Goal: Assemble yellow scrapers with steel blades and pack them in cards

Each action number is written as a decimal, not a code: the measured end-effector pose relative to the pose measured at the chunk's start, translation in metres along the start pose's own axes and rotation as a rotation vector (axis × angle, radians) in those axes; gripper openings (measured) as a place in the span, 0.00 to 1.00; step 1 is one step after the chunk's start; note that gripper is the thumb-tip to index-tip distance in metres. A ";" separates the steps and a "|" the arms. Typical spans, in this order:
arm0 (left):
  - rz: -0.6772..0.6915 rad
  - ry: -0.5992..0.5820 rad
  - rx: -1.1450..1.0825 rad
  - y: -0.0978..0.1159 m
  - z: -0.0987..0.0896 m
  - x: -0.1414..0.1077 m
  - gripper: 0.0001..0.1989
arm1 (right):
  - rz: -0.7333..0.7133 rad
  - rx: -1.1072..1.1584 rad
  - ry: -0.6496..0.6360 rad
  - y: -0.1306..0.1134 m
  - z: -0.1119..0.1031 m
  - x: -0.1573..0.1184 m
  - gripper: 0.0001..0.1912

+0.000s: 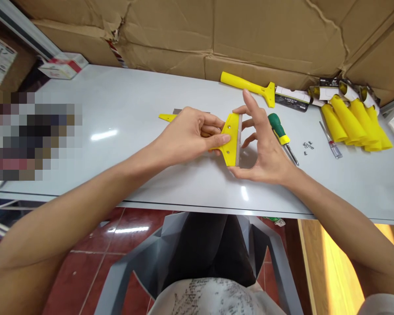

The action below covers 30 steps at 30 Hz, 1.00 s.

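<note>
Above the middle of the white table, my left hand [187, 138] grips a yellow scraper head [229, 151], thumb pressed on its flat face near two small holes. A thin metal blade [239, 142] lies along the head's right edge. My right hand [265, 151] pinches that edge end to end, thumb at the near corner and a finger at the far one, other fingers curled behind. Partly hidden beyond my left hand lies another yellow piece [166, 117] beside a grey metal strip [176, 111]. Right of my right hand is a green-and-yellow screwdriver [277, 127].
Small screws [308, 145] and a slim clear-handled screwdriver [333, 148] lie to the right. Several yellow handles [354, 122] in black-and-white packaging stand behind them. A long-handled yellow scraper [246, 83] rests near the cardboard [170, 30] at the back. A small box [65, 65] sits back left.
</note>
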State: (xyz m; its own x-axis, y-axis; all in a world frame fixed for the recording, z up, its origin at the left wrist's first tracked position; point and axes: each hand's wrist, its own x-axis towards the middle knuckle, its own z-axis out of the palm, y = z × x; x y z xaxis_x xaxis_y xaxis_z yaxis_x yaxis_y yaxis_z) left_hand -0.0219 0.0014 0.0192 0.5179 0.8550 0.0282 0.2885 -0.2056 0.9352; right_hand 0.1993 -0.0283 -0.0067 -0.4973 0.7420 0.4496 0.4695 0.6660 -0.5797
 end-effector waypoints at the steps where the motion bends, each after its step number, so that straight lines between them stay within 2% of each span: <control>1: -0.009 0.001 -0.023 0.001 0.000 0.000 0.10 | 0.001 -0.002 0.003 -0.001 0.000 0.000 0.65; 9: -0.082 -0.005 -0.076 0.005 0.001 -0.002 0.17 | -0.023 -0.023 -0.002 0.000 0.002 -0.001 0.64; 12: -0.090 -0.006 -0.072 0.005 0.001 -0.002 0.16 | -0.036 -0.031 -0.004 0.001 0.002 -0.001 0.64; 25: -0.100 0.005 -0.097 0.009 0.002 -0.003 0.15 | 0.069 -0.046 -0.017 -0.002 -0.001 -0.003 0.64; 30: -0.099 -0.001 -0.075 0.008 0.000 -0.003 0.16 | 0.006 -0.036 0.002 -0.002 0.002 -0.001 0.63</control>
State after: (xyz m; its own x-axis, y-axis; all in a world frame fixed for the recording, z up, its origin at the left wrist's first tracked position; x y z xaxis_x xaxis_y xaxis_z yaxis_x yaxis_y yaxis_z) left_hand -0.0216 -0.0025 0.0264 0.4910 0.8687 -0.0657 0.2772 -0.0843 0.9571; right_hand 0.1978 -0.0308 -0.0072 -0.4929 0.7462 0.4475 0.4987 0.6637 -0.5575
